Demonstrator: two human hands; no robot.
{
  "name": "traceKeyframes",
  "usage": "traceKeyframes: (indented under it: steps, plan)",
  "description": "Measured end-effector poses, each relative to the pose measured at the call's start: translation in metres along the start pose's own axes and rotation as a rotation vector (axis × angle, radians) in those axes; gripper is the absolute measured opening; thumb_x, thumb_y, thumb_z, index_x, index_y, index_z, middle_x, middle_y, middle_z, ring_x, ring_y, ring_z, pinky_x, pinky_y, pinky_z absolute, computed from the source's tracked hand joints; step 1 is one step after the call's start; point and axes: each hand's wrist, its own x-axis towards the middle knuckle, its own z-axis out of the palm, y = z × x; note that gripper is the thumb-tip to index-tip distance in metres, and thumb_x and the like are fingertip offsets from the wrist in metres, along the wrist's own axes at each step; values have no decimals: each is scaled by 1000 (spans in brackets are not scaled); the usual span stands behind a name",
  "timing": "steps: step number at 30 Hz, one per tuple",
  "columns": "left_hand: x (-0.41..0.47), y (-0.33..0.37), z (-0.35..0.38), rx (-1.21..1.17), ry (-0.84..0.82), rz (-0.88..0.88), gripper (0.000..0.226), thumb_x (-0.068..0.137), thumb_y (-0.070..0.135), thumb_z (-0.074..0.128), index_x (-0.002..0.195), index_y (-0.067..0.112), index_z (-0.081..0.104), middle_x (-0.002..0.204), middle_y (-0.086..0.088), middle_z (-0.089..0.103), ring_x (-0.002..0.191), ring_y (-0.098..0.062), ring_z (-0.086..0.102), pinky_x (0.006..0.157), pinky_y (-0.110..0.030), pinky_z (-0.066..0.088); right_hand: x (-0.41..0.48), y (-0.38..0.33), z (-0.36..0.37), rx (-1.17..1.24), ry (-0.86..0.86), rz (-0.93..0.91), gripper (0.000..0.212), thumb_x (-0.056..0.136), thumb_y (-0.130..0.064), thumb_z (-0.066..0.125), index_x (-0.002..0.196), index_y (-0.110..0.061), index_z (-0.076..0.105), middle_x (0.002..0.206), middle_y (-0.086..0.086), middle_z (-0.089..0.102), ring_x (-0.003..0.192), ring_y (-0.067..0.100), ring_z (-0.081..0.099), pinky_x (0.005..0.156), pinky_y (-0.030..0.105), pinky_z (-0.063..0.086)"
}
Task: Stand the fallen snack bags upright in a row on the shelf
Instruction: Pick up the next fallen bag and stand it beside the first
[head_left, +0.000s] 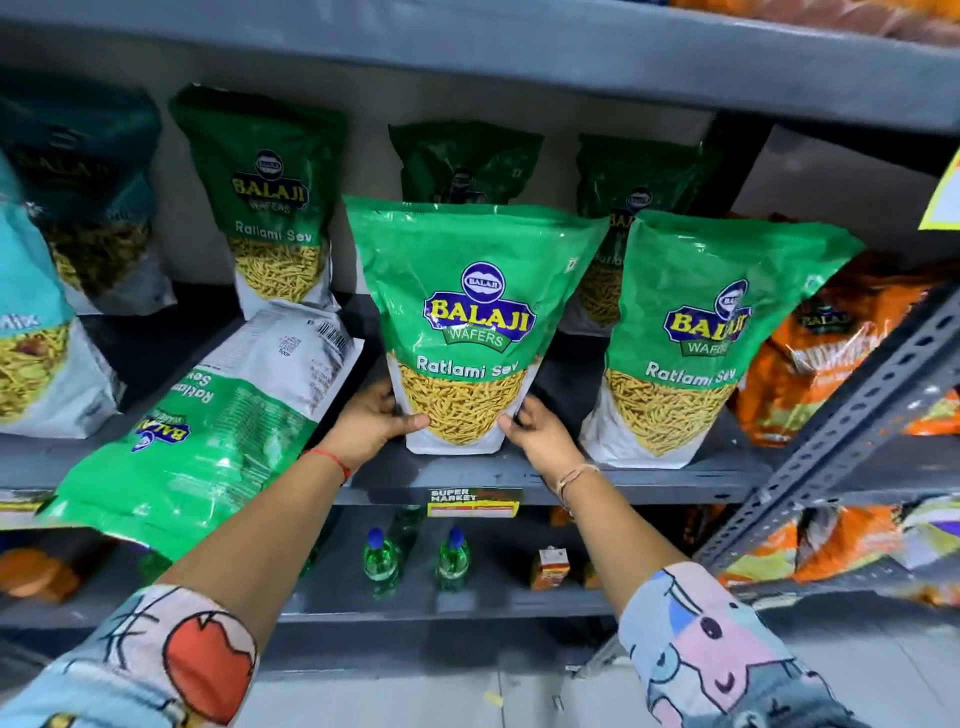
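A green Ratlami Sev bag (470, 322) stands upright at the front middle of the grey shelf (467, 475). My left hand (371, 415) grips its lower left corner and my right hand (537, 434) grips its lower right corner. To its right another green bag (691, 338) stands upright. On the left a fallen green bag (208, 415) lies back side up, its top hanging over the shelf's front edge. Three more green bags stand in the back row, one at the left (270, 208) and two partly hidden behind the front ones.
Teal mix bags (36, 332) stand at the far left and orange bags (831, 343) lean at the right. A perforated metal upright (852, 415) slants across the right side. The lower shelf holds green bottles (382, 558) and a small carton (549, 569).
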Motion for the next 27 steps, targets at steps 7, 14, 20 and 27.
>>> traceKeyframes:
  steps: [7,14,20,27]
  plan:
    - [-21,8,12,-18,59,0,49,75,-10,59,118,10,44,116,-3,50,105,-14,48,99,-30,36,-15,-1,-2,10,-37,-11,36,88,-3,49,124,-4,43,116,4,52,113,12,46,98,23,35]
    - [-23,10,8,64,40,-10,50,76,-2,63,121,10,44,120,-3,50,113,-16,46,97,-28,35,-17,1,-1,44,-20,-34,46,88,-1,49,132,-6,35,130,6,48,122,18,44,109,32,32]
    - [-46,-2,-28,317,159,210,58,76,19,69,129,12,46,123,-4,59,114,-11,53,100,-27,41,-57,23,25,-156,429,-135,49,91,-17,48,137,-21,31,145,1,38,134,15,32,111,25,25]
    - [-49,7,-173,931,516,403,42,86,32,44,108,1,60,114,-25,63,106,-38,57,92,-35,38,-63,4,137,-741,336,-816,29,89,-32,49,115,-20,52,122,1,54,115,17,46,99,28,35]
